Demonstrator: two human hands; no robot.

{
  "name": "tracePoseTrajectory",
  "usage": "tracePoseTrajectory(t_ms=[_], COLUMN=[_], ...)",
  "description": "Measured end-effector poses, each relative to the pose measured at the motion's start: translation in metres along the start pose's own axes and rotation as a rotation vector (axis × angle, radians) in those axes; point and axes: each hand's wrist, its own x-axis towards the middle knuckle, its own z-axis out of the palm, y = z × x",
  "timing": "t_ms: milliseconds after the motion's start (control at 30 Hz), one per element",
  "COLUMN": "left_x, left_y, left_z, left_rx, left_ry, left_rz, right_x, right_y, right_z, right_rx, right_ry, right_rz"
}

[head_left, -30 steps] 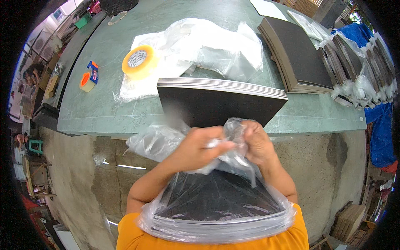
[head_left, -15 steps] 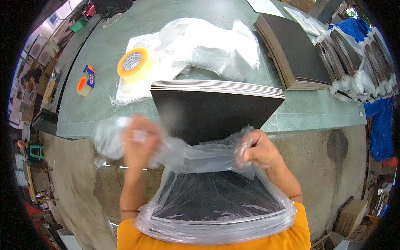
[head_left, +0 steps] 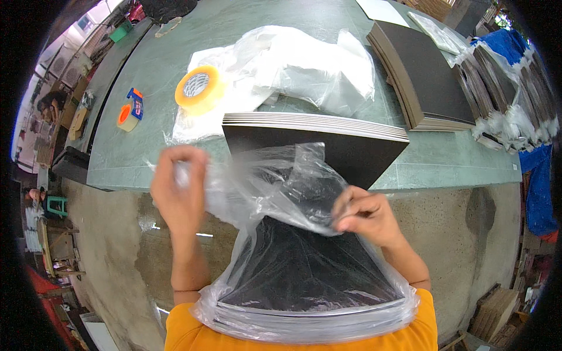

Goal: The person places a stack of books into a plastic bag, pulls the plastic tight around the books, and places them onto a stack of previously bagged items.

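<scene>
A stack of black boards (head_left: 304, 266) rests against my orange shirt, wrapped in a clear plastic bag (head_left: 307, 202). The bag's loose upper part stretches between my hands above the boards. My left hand (head_left: 180, 190), slightly blurred, is closed on bunched plastic at the left. At the right, my right hand (head_left: 367, 216) pinches the bag's edge between thumb and fingers. Just beyond the plastic, a second stack of black boards with white edges (head_left: 363, 155) sits at the table's near edge, partly hidden by the bag.
On the green table (head_left: 152, 158) lie a roll of yellowish tape (head_left: 218, 96), a tape dispenser (head_left: 130, 111) and white plastic bags (head_left: 293, 58). Another black board stack (head_left: 421, 76) stands at the right, beside bagged bundles (head_left: 492, 88). Concrete floor (head_left: 451, 251) shows below.
The plastic between my hands has spread from a bunched band into a wider sheet, with a flap rising in front of the second stack. My left hand has moved slightly left and up.
</scene>
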Motion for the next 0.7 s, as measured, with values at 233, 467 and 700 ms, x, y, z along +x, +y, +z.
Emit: tracePoseTrajectory(t_ms=[233, 467, 700], left_x=[-0.040, -0.023, 0.008], left_y=[0.048, 0.027, 0.008], left_z=[0.029, 0.034, 0.026], left_rx=[-0.484, -0.923, -0.928], left_ry=[-1.087, -1.043, -1.705], left_rz=[0.033, -0.306, 0.002], right_x=[0.019, 0.021, 0.003], right_y=[-0.052, -0.009, -0.011], right_z=[0.025, 0.008, -0.010], right_rx=[-0.148, 0.560, 0.461], right_ry=[0.221, -0.280, -0.534], right_rz=[-0.448, 0.253, 0.201])
